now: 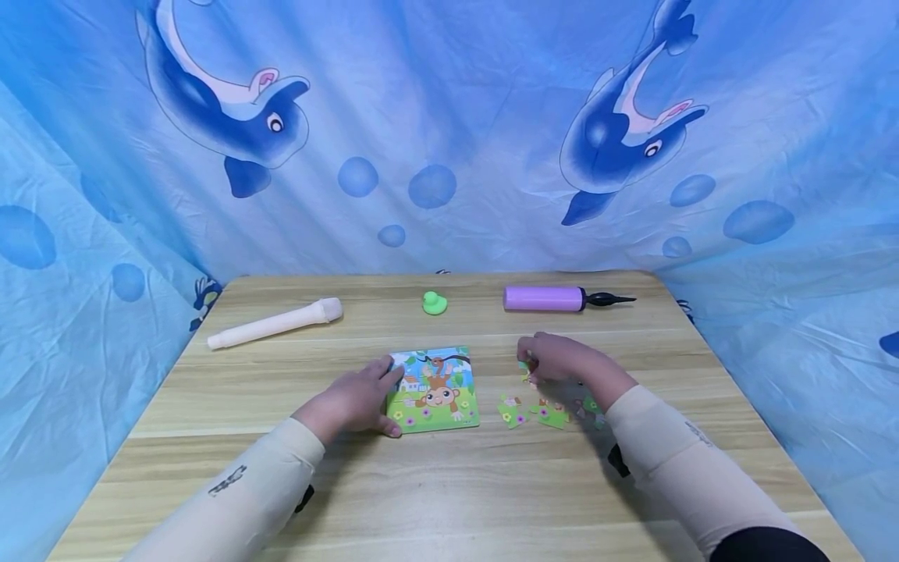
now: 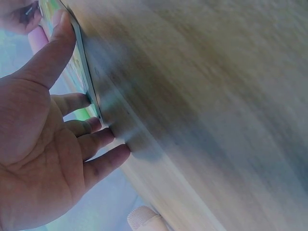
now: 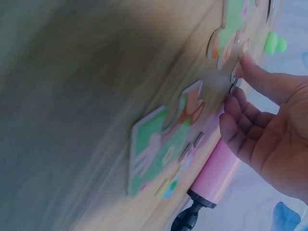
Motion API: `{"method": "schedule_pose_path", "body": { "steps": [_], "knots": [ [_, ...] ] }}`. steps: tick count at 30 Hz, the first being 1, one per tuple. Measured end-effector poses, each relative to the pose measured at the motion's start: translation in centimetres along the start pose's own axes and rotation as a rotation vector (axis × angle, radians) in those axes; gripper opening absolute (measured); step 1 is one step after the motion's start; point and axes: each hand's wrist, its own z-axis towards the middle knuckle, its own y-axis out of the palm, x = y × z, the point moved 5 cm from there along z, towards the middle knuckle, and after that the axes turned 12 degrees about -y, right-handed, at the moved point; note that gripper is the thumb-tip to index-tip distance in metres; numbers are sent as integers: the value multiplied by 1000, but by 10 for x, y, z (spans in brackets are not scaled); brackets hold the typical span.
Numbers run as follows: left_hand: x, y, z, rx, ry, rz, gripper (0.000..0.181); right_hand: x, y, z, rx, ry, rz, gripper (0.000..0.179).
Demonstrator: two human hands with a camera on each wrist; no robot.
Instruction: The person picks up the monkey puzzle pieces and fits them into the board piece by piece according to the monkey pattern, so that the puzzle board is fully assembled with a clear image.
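A square jigsaw board [image 1: 438, 390] with a monkey picture lies flat at the middle of the table. My left hand [image 1: 358, 396] rests on its left side, thumb at the near corner and fingers spread along the edge; in the left wrist view those fingers [image 2: 98, 168] look fairly straight. To the right of the board, my right hand [image 1: 558, 357] pinches a small jigsaw piece [image 1: 525, 373] between thumb and fingertips, close to the tabletop. The fingers partly hide that piece. Below this hand lie loose jigsaw pieces [image 1: 551, 414], one clearly seen in the right wrist view with green and brown print [image 3: 163, 139].
Along the back of the table lie a white toy microphone [image 1: 277, 322], a green toy duck [image 1: 435, 303] and a purple balloon pump [image 1: 544, 298] with a black nozzle. A blue dolphin-print curtain [image 1: 435, 117] hangs behind and at both sides of the wooden table [image 1: 435, 499].
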Motion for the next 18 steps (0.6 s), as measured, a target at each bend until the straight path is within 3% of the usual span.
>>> {"method": "schedule_pose_path", "body": {
  "steps": [9,15,18],
  "knots": [
    [-2,1,0,6,8,3,108,-10,-2,19,-2,-21,33,26],
    [-3,0,1,8,13,2,107,-23,-7,32,30,-87,50,27],
    [-3,0,1,5,13,7,106,-33,-9,39,43,-120,120,24]
  ]
}}
